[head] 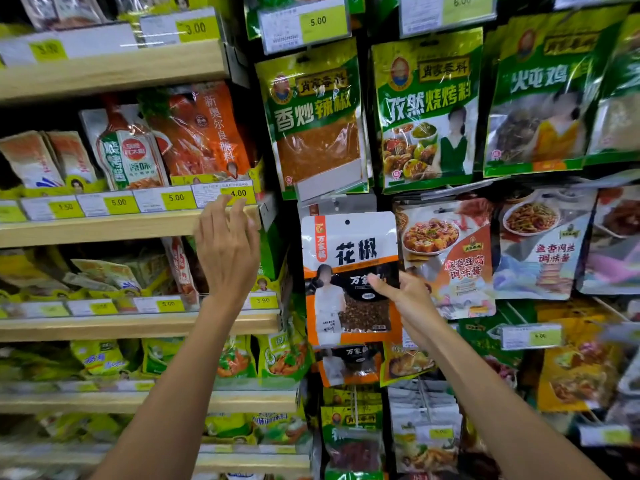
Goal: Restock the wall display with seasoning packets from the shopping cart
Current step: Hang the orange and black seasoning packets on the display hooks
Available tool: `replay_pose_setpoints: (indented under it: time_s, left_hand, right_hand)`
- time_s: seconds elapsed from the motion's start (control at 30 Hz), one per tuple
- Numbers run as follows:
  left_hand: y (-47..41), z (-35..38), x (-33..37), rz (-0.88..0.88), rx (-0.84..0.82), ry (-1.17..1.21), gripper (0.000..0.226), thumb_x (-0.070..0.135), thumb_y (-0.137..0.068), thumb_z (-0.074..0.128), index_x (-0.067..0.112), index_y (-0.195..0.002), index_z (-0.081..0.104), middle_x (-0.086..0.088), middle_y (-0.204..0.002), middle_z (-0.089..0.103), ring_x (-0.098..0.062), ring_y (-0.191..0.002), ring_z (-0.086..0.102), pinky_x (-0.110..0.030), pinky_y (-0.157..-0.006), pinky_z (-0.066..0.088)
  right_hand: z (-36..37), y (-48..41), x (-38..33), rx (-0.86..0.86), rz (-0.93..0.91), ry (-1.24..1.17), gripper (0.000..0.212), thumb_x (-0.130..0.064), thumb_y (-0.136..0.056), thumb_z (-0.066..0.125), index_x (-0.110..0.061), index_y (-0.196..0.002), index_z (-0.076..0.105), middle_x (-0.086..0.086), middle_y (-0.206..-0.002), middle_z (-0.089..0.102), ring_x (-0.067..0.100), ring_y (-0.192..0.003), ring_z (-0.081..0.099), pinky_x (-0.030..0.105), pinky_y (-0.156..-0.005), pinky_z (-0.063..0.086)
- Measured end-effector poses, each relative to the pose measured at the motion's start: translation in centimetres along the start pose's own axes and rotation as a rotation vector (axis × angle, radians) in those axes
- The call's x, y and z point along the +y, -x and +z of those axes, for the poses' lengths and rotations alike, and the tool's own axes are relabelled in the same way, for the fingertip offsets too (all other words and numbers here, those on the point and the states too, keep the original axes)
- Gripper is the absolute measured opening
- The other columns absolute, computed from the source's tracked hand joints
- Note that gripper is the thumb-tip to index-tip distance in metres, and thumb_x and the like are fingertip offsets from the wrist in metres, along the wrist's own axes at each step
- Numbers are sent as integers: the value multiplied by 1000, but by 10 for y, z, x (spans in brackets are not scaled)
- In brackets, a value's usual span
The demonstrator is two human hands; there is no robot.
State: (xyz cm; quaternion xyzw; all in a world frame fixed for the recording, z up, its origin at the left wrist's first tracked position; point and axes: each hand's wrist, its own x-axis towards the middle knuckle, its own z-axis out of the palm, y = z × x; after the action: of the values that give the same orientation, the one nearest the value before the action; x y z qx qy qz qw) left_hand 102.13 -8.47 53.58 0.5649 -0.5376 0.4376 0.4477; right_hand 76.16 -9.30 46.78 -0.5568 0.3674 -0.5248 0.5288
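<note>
A white, black and orange seasoning packet with a small hang hole at its top is held up against the wall display. My right hand pinches its lower right part, thumb across the front. The packet sits below a green chilli packet and left of a tofu sauce packet. My left hand is raised to the left of the packet, fingers loosely spread and holding nothing, in front of a wooden shelf edge. The shopping cart is out of view.
Wooden shelves on the left carry rows of pouches and yellow price tags. Green hanging packets fill the upper wall pegs, with more packets hanging below the held one. A price tag holder sticks out at the right.
</note>
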Motion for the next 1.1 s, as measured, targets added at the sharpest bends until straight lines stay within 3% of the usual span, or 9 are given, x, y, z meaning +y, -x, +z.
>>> replay_pose_setpoints:
  time_s: [0.1, 0.3, 0.5, 0.7, 0.8, 0.93, 1.03, 1.1]
  left_hand:
    - [1, 14, -12, 25, -23, -5, 26, 18, -98, 42, 2, -112, 58, -21, -121, 56, -37, -113, 49, -45, -99, 35]
    - [7, 28, -16, 17, 23, 39, 28, 18, -100, 37, 2, -115, 55, -22, -120, 54, -33, -113, 43, -46, -103, 34]
    - [8, 26, -16, 16, 16, 53, 30, 17, -99, 39, 1, -119, 55, -23, -121, 54, -34, -115, 43, -48, -106, 34]
    - [7, 22, -14, 12, -4, 49, 31, 18, -99, 38, 1, -120, 54, -24, -121, 54, -35, -115, 44, -47, -108, 33]
    - [6, 20, -13, 11, -19, 54, 30, 17, -99, 39, 1, -119, 54, -23, -121, 54, -34, -115, 43, -47, -107, 33]
    - [4, 14, -12, 11, -53, 60, 29, 16, -99, 41, 0, -118, 55, -24, -121, 54, -39, -113, 48, -48, -104, 36]
    - [2, 8, -7, -28, -68, 90, 31, 14, -98, 42, -2, -121, 54, -25, -125, 53, -42, -116, 49, -51, -105, 36]
    - [6, 4, 2, -51, -39, 108, 32, 11, -97, 43, -3, -125, 51, -25, -129, 50, -40, -121, 46, -49, -109, 33]
  right_hand:
    - [4, -9, -7, -19, 0, 17, 32, -36, -78, 71, -13, -101, 70, -1, -103, 74, 13, -105, 65, 30, -94, 46]
    - [9, -24, -11, 14, -6, 36, 22, -29, -86, 69, -13, -99, 71, 0, -104, 73, 14, -105, 65, 29, -92, 47]
    - [16, -32, -10, 62, 43, 39, 12, -27, -86, 69, -18, -93, 70, -3, -99, 73, 7, -98, 64, 20, -76, 44]
    - [25, -54, -10, 165, 57, 78, 30, -21, -90, 66, -1, -112, 65, 11, -115, 67, 24, -111, 59, 37, -98, 45]
    - [30, -70, -11, 229, 61, 115, 32, -21, -94, 59, 3, -115, 61, 13, -117, 64, 28, -114, 57, 36, -95, 45]
    - [33, -83, -8, 297, 77, 226, 46, -29, -100, 48, 1, -135, 48, 14, -137, 53, 30, -127, 48, 33, -96, 40]
    - [31, -78, -3, 287, 75, 378, 50, -36, -101, 43, -2, -137, 46, 15, -138, 52, 31, -125, 49, 33, -89, 41]
    - [27, -63, -1, 301, 35, 430, 47, -33, -101, 44, -5, -138, 44, 12, -138, 52, 29, -126, 49, 32, -94, 41]
